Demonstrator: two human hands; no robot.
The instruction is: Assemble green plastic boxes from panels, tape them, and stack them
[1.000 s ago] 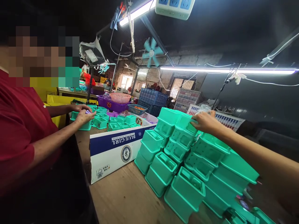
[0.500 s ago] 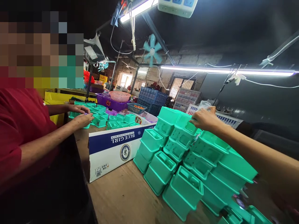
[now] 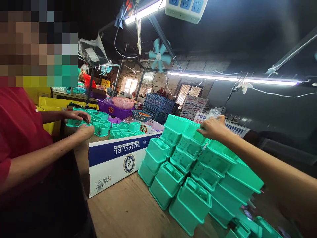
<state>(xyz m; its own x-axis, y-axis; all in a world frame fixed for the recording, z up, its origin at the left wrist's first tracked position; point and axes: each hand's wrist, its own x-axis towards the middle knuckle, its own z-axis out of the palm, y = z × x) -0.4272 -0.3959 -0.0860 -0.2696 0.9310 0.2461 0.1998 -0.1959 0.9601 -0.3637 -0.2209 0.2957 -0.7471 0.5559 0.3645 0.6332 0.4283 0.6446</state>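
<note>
My right hand (image 3: pixel 212 128) reaches in from the right edge to the back of a stack of green plastic boxes (image 3: pixel 190 201). Its fingers are curled over the upper edge of a green plastic box (image 3: pixel 192 131) in the top layer; the fingertips are partly hidden. Just behind the knuckles shows a piece of clear plastic (image 3: pixel 215 112). The boxes stand in stepped rows, several layers high, with hollow recesses in their faces. My left hand is out of view.
A co-worker's hands (image 3: pixel 83 127) work among small green boxes (image 3: pixel 101 129) at the left. A white and blue carton (image 3: pixel 116 168) lies between us on the wooden table (image 3: pixel 126 211). Crates (image 3: pixel 158 104) and baskets stand behind. A power strip (image 3: pixel 185 10) hangs overhead.
The view has shifted slightly, so most things sit a little further left. My right hand stays at the same top box. The co-worker's two hands have moved a little apart.
</note>
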